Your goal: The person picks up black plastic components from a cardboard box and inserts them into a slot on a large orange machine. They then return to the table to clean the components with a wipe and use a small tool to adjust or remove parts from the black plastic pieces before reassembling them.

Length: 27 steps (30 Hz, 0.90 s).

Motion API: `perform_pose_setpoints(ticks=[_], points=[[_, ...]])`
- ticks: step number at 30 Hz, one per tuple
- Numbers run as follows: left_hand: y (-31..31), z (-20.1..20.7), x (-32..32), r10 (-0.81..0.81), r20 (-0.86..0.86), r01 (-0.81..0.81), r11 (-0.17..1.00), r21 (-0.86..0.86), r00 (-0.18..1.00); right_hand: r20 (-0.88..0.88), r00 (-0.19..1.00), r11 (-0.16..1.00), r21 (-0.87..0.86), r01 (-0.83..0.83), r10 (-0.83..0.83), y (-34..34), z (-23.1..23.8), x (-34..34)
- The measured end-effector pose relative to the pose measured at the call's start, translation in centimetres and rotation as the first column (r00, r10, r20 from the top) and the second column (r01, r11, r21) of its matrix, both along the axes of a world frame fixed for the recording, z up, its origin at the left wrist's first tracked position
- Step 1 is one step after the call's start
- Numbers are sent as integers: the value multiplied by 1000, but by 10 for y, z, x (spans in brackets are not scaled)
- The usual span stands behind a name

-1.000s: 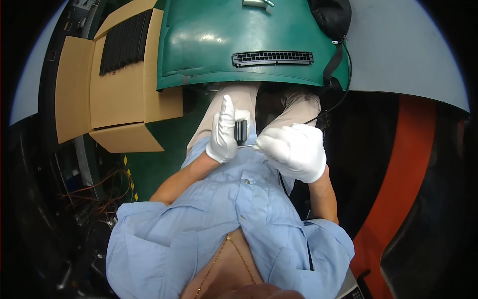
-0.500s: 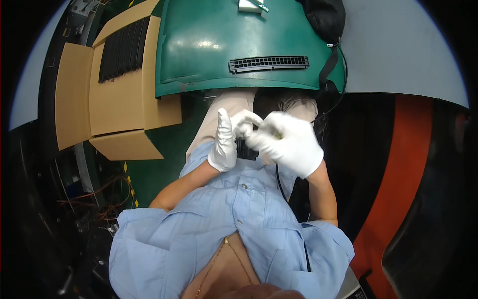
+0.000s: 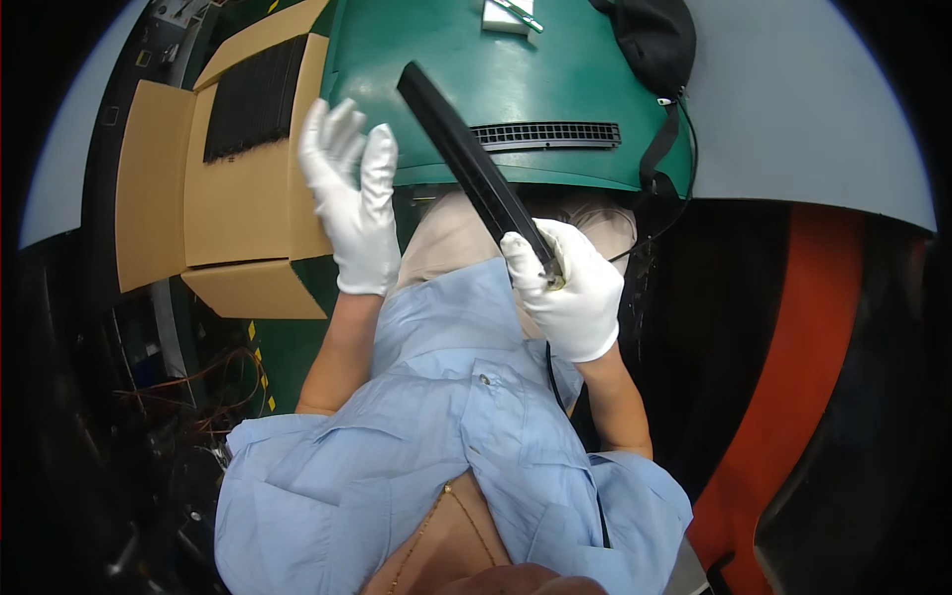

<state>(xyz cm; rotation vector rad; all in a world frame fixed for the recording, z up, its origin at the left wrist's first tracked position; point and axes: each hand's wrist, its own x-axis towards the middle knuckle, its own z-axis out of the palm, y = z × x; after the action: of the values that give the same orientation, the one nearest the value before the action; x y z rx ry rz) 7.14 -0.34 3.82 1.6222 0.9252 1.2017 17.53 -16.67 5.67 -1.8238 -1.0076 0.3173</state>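
My right hand (image 3: 580,297), in a white glove, grips the near end of a long black plastic strip (image 3: 466,159). The strip slants up and to the left, and its far end hangs over the green table top (image 3: 416,40). White-gloved too, my left hand (image 3: 347,198) is raised beside the cardboard box, apart from the strip, its fingers spread with nothing in them. Partly behind the held strip, a black grille piece (image 3: 555,136) with rows of square openings lies along the table's near edge.
At the left, an open cardboard box (image 3: 238,213) holds several black strips (image 3: 256,99) side by side. A white block (image 3: 508,18) with a green pen-like tool (image 3: 520,14) sits at the table's far side. A black bag (image 3: 654,45) with a strap lies at the right.
My hands have come apart; the left moved left and away, opening toward the box. The long black strip, earlier mostly hidden at my lap, now points up over the table in my right hand.
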Motion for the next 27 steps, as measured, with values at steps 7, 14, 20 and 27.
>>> perform_pose_setpoints(ticks=[7, 14, 20, 27], points=[[-8, -14, 1, -2, 497, 459, 388, -799, 868, 173, 934, 949, -104, -298, 313, 7, -26, -27], [-20, -21, -1, -201, 308, 364, 379, -851, 930, 305, 900, 942, 26, -333, 310, 16, -34, 3], [-23, -25, -1, -228, 325, 387, 330, -861, 918, 525, 746, 894, -64, -444, 408, 7, -36, 6], [-24, -27, 2, -216, 352, 405, 302, -863, 911, 561, 716, 869, -13, -494, 416, -4, -35, -3]])
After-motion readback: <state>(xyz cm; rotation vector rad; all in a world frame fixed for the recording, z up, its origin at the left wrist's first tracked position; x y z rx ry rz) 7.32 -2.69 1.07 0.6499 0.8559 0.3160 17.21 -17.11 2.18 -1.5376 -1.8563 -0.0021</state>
